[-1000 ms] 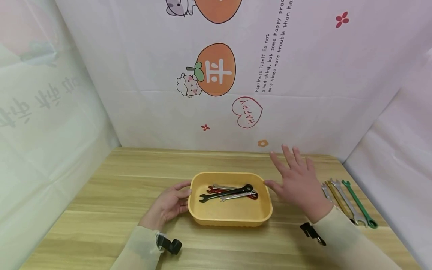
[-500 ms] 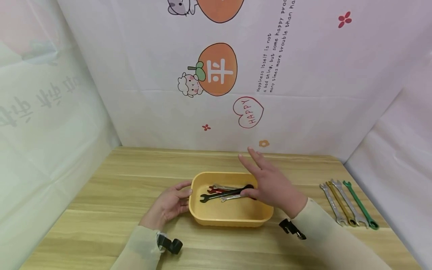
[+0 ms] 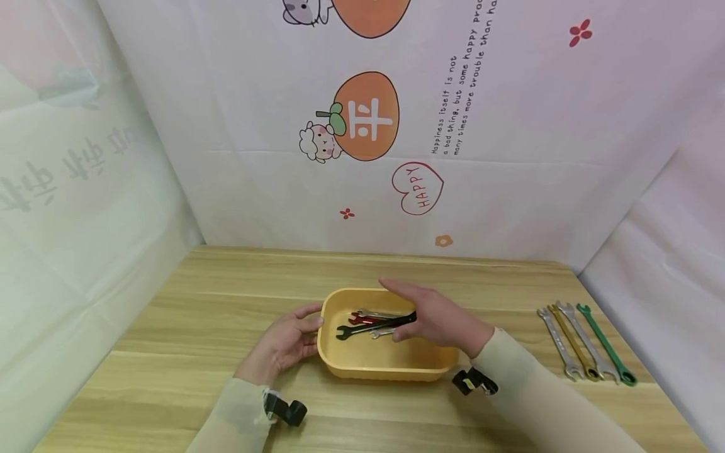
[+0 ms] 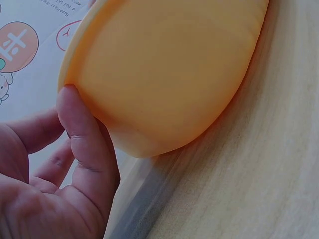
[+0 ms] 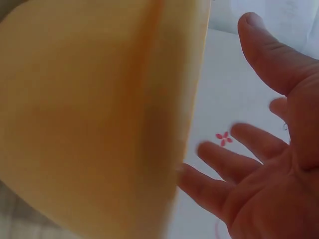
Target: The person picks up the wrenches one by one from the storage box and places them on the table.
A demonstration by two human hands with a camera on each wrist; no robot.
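A yellow plastic bin (image 3: 387,371) stands on the wooden table. Inside it lie a black combination wrench (image 3: 368,326), a red wrench (image 3: 362,319) and two silver wrenches, one of them a silver wrench (image 3: 374,313) at the back; their right ends are covered. My left hand (image 3: 286,340) holds the bin's left side, a fingertip at the rim in the left wrist view. Over the right part of the bin, my right hand (image 3: 442,318) reaches toward the wrenches, thumb and fingers spread apart. The right wrist view shows these fingers with nothing between them, beside the bin wall.
Several wrenches lie side by side at the table's right: a silver wrench (image 3: 561,345), a gold wrench (image 3: 573,343), another silver wrench (image 3: 589,343) and a green wrench (image 3: 607,346). A printed white cloth (image 3: 255,201) hangs behind the table (image 3: 170,352), with cloth at both sides.
My right hand has moved left from beyond the bin's right edge, then down over the wrenches inside. The left hand and the bin have stayed in place.
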